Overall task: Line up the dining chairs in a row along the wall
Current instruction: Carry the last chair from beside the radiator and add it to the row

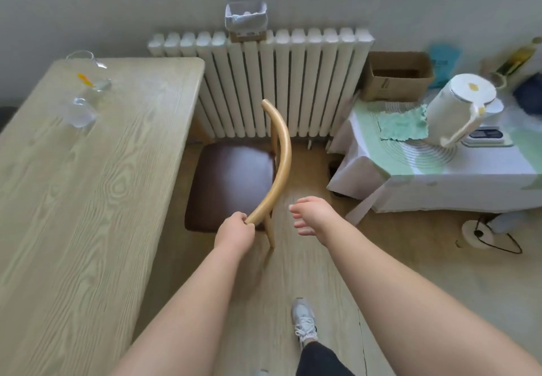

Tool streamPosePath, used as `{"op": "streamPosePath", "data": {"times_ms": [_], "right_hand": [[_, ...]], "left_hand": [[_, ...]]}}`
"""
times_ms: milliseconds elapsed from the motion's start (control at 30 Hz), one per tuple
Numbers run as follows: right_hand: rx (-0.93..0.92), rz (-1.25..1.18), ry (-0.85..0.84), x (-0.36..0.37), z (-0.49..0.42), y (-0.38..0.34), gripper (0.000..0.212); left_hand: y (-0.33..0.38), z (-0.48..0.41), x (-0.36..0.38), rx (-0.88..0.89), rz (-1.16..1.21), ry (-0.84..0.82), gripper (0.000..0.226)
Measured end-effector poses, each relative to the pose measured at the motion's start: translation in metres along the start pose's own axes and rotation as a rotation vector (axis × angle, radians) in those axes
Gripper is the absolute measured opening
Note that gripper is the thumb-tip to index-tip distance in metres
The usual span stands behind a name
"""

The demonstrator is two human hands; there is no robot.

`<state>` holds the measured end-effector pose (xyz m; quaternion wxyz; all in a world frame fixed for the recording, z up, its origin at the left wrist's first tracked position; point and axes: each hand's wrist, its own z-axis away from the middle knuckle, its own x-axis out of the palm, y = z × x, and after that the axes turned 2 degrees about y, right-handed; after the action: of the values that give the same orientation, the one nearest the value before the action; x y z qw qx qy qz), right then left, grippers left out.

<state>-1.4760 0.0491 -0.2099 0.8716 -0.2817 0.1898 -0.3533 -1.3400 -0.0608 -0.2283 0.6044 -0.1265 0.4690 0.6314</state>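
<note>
Wooden table [73,185] fills the left side; its right edge overlaps the seat. Radiator [261,82] lines the wall ahead. Dining chair [234,182] stands between table and cloth-covered side table [457,182], bare floor behind it. Left hand [233,230] grips the curved backrest's near end; right hand [315,214] hangs unclenched, holding nothing.
</note>
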Motion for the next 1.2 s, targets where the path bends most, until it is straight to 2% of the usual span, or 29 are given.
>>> {"op": "streamPosePath", "data": {"times_ms": [200,400,533,867,1200], "right_hand": [[0.075,0.066,-0.023,0.01,-0.103,-0.026,0.057],[0.117,0.1,-0.016,0.042,-0.157,-0.032,0.045],[0.16,0.056,-0.012,0.053,-0.176,-0.029,0.043],[0.228,-0.035,-0.019,0.058,-0.162,-0.013,0.039],[0.28,-0.141,0.051,0.053,-0.101,0.057,0.038]], "left_hand": [[0.021,-0.061,0.026,-0.067,-0.076,-0.072,0.05],[0.014,-0.094,0.048,-0.149,-0.078,-0.146,0.048],[0.01,-0.102,0.058,-0.141,-0.072,-0.152,0.041],[-0.004,-0.084,0.059,-0.113,-0.117,-0.16,0.035],[-0.049,-0.021,0.072,-0.038,-0.142,-0.206,0.029]]}}
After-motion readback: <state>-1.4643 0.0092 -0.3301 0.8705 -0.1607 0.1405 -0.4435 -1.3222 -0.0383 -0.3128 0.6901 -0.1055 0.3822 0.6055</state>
